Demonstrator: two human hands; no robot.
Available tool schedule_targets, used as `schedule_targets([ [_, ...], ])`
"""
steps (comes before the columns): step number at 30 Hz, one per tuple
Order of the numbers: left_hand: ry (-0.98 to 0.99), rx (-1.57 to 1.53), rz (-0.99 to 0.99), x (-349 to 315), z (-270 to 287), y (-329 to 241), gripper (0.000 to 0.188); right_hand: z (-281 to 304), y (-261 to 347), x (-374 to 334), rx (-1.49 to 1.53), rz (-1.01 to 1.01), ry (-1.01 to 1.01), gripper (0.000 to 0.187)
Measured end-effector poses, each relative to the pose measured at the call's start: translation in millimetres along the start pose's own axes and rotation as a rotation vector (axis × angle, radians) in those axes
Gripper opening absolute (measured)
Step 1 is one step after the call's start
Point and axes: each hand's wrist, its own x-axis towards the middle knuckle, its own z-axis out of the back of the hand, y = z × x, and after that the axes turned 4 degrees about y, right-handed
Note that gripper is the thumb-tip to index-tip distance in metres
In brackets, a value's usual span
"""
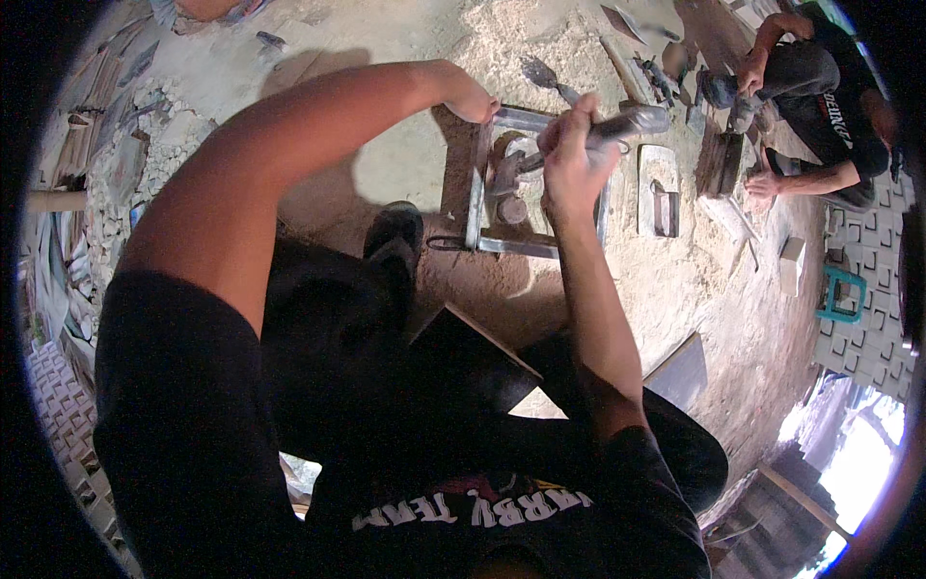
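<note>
My left hand (471, 100) is at the far left corner of a rectangular metal frame (475, 183) on the ground, its fingers pinched together there. Whatever they may hold is too small to make out. Above the frame's right side, my right hand (582, 159) is closed around a dark handle (632, 122). It looks like a hammer, its grey head (505, 176) angled left over the frame's inside. Within the frame lies a round brownish block (512, 209). A flat-bladed tool (538, 72) lies just beyond the frame, its handle running toward my right hand.
Right of the frame lies a pale block with a slot (659, 193). Farther right, a person (825, 87) crouches with both hands at a dark block (721, 164). A teal stool (842, 294) stands at the right. Stone rubble (159, 159) lines the left; dark boards (473, 362) lie near my legs.
</note>
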Motion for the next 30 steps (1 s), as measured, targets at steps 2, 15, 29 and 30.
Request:
schedule_targets([
  [2, -0.088, -0.007, -0.015, 3.3, -5.8, 3.1, 0.051, 2.8, -9.9, -4.3, -0.022, 0.089, -0.085, 0.037],
  [15, 0.009, -0.004, -0.125, 35.7, -51.8, 38.7, 0.036, -26.4, -40.0, 77.3, -0.424, 0.062, 0.065, 0.042],
  [29, 0.003, -0.066, 0.023, -13.6, -13.7, -5.4, 0.061, 36.2, -36.8, 60.8, -0.036, 0.250, -0.087, 0.035],
  [30, 0.021, -0.082, 0.039, -13.1, -14.6, -2.3, 0.065, 38.6, -30.1, 65.1, -0.265, 0.211, -0.098, 0.035],
])
